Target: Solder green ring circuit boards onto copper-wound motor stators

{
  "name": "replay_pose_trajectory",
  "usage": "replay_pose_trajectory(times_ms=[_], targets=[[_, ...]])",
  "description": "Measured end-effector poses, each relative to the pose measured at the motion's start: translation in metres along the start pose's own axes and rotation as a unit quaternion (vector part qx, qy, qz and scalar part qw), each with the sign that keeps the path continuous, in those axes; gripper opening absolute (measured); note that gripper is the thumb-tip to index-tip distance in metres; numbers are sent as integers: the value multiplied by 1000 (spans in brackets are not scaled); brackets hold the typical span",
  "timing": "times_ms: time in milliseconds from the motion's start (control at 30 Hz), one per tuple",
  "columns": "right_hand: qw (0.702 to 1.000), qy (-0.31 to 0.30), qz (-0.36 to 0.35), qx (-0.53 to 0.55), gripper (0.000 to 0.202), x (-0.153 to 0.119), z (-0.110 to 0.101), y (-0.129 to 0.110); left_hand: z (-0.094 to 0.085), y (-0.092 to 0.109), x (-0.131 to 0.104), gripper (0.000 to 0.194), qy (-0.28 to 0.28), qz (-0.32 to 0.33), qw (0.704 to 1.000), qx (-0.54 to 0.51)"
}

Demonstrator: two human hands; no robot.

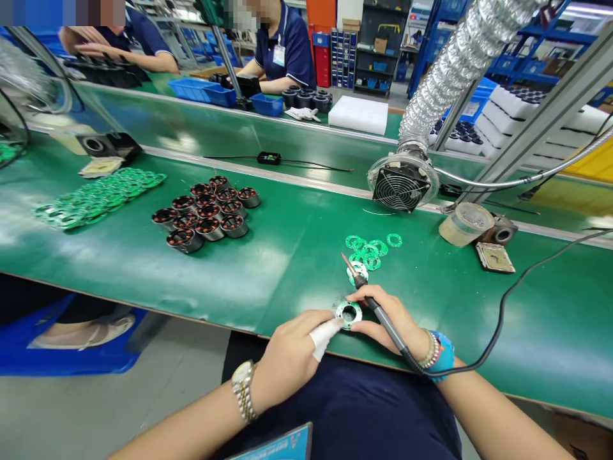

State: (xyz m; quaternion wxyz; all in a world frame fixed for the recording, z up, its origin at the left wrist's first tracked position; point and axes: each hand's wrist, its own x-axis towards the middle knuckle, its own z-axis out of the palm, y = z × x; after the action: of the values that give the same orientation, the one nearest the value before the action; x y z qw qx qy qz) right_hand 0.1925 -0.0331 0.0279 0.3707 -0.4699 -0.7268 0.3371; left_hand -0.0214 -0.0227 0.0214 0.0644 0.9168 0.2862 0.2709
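Note:
At the table's front edge, my left hand [297, 345] has its fingertips closed on the left rim of a round, ring-shaped circuit board [352, 308]. White tape wraps one of its fingers. My right hand [393, 319] grips a soldering iron [387, 324], its tip pointing up and away to the left. Thumb and fingertips of that same hand also touch the board's right side. Whether a motor part sits under the board, I cannot tell. Just beyond lies a loose pile of green ring boards [368, 255], with a whitish one [357, 273] nearest.
Several copper-wound stators [208, 227] stand grouped left of centre. Rows of green boards [96, 198] lie farther left. A fan on a foil duct [401, 184] hangs beyond the pile. On the right are a plastic tub [465, 225] and a sponge tray [495, 257]. Co-workers sit opposite.

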Motion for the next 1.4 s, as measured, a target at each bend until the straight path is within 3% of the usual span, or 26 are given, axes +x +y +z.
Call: replay_pose_trajectory(times_ms=[100, 367, 433, 533, 633, 667, 733, 800, 833, 867, 1000, 1100, 1200, 1300, 1400], targets=[[999, -35, 0, 5, 38, 2, -4, 0, 0, -11, 2, 24, 24, -8, 1000, -2], [999, -36, -9, 12, 38, 3, -4, 2, -3, -33, 16, 20, 48, 167, 983, 66], [999, -38, -10, 14, 39, 3, -4, 3, -4, -36, 18, 20, 26, 172, 983, 64], [999, -39, -8, 11, 39, 2, -3, 5, -2, -32, 22, 18, -56, 75, 995, 27], [999, -40, -6, 9, 40, 2, -3, 6, 1, -21, 28, 24, -152, -104, 977, -108], [999, -40, -6, 9, 40, 2, -3, 6, 1, -18, 29, 26, -183, -173, 950, -185], [999, -39, -5, 7, 39, 2, -4, 6, 1, -14, 31, 29, -227, -297, 858, -353], [999, -38, -7, 5, 39, 2, -4, 6, -1, -15, 31, 28, -242, -360, 776, -457], [999, -38, -9, 6, 39, 2, -4, 5, -2, -17, 30, 26, -234, -362, 768, -474], [999, -37, -10, 7, 39, 2, -4, 5, -3, -21, 28, 23, -219, -343, 782, -472], [999, -36, -10, 8, 38, 3, -4, 3, -4, -38, 24, 11, -142, -200, 888, -388], [999, -37, -10, 0, 38, 3, -4, 3, -1, -46, 26, 11, -116, -111, 924, -346], [999, -39, -15, 3, 38, 3, -4, 4, 0, -47, 31, 10, -117, -86, 931, -335], [999, -39, -14, 12, 38, 3, -4, 5, 1, -40, 35, 9, -130, -127, 920, -347], [999, -38, -7, 13, 39, 3, -4, 5, 7, -26, 36, 10, -154, -250, 848, -440]])
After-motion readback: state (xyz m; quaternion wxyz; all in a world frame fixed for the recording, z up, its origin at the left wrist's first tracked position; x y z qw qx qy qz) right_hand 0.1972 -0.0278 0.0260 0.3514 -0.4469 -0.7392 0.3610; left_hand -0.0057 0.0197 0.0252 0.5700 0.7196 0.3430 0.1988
